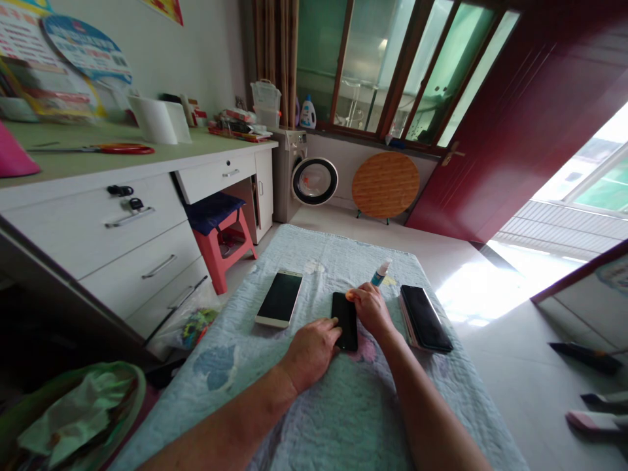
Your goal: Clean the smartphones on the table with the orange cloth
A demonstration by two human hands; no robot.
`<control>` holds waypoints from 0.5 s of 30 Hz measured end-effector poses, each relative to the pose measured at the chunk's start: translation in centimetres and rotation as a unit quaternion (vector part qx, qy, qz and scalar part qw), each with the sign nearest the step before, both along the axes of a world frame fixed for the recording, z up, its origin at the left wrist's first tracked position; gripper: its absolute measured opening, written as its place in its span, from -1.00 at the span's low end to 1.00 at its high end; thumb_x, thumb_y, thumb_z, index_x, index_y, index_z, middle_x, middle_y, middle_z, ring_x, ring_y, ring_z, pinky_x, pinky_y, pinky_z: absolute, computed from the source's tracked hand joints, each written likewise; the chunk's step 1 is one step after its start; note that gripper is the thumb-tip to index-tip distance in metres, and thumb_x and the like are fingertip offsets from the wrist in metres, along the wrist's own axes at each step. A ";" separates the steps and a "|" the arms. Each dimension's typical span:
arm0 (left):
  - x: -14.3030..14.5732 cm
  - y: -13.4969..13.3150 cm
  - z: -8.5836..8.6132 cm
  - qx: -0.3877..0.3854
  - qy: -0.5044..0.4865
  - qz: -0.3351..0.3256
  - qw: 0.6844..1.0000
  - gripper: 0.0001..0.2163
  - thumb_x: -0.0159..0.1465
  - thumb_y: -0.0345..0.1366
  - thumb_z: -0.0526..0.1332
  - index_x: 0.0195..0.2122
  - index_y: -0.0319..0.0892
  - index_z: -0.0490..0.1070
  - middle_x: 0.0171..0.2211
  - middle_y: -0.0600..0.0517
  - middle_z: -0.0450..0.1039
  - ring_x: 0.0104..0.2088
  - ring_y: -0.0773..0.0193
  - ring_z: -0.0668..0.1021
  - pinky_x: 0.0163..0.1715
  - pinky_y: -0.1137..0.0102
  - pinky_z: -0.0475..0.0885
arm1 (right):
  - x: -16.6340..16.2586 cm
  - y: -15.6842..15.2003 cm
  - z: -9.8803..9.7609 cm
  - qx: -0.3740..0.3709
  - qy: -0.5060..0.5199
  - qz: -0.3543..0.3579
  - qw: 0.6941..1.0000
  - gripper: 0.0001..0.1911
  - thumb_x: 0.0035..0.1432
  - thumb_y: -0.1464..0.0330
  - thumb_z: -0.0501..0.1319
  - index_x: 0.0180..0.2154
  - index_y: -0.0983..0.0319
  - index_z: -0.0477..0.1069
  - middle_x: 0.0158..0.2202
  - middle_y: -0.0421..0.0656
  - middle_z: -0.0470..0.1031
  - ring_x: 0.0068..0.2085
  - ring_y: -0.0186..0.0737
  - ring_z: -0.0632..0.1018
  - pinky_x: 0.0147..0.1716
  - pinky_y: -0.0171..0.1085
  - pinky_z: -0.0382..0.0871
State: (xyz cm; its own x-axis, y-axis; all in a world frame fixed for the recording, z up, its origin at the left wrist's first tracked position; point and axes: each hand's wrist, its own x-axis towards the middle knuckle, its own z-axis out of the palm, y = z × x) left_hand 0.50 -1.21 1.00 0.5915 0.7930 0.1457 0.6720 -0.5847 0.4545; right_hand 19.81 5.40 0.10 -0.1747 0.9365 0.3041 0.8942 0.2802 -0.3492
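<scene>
A small black phone (344, 320) lies face up in the middle of a pale blue quilted cloth (318, 418). My left hand (313, 347) rests at the phone's near left edge, fingers curled against its side. My right hand (371, 307) is closed on a small orange thing (349, 296), pressed on the phone's far end. A white-framed phone (280, 297) lies to the left. A stack of dark phones (424, 318) lies to the right. A small spray bottle (380, 272) with a blue body stands just beyond my right hand.
A white desk with drawers (132, 222) runs along the left wall, with a red stool (220, 235) under it. A washing machine (304, 176) and a round wooden tabletop (385, 185) stand at the far wall. A green bag (73, 412) sits near left. An open red door (515, 131) lets sunlight in at right.
</scene>
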 end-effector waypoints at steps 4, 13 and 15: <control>0.0 0.0 0.0 0.000 0.001 0.001 1.000 -0.74 0.23 -0.46 0.16 -0.06 -0.15 0.44 0.06 -0.06 0.44 0.08 0.14 0.46 0.13 0.26 0.33 | -1.3 0.1 0.1 0.005 -0.010 -0.003 1.000 -0.74 0.21 0.51 0.07 -0.33 0.22 0.53 -0.31 -0.09 0.41 -0.23 -0.20 0.38 -0.11 -0.27 0.18; -0.1 0.1 -0.2 -0.008 -0.014 0.009 1.000 -0.73 0.26 -0.39 0.17 -0.01 -0.13 0.42 0.06 -0.04 0.44 0.05 0.14 0.47 0.10 0.27 0.34 | -4.0 0.5 0.3 -0.011 -0.027 0.044 0.999 -0.73 0.20 0.52 0.06 -0.33 0.19 0.52 -0.24 -0.10 0.42 -0.22 -0.20 0.35 -0.16 -0.29 0.20; -0.1 0.0 -0.1 -0.010 -0.015 0.012 1.000 -0.74 0.25 -0.40 0.18 -0.02 -0.13 0.43 0.05 -0.05 0.44 0.05 0.14 0.48 0.10 0.28 0.34 | -3.5 0.4 0.4 -0.010 -0.026 0.046 0.999 -0.73 0.20 0.52 0.07 -0.30 0.19 0.52 -0.24 -0.10 0.42 -0.22 -0.20 0.35 -0.16 -0.29 0.20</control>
State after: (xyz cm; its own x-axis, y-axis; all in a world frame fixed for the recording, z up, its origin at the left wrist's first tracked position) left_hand 0.42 -1.20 0.87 0.5676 0.8102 0.1466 0.6716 -0.5586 0.4868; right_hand 16.33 5.78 0.50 -0.2756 0.9214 0.2740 0.8820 0.3557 -0.3091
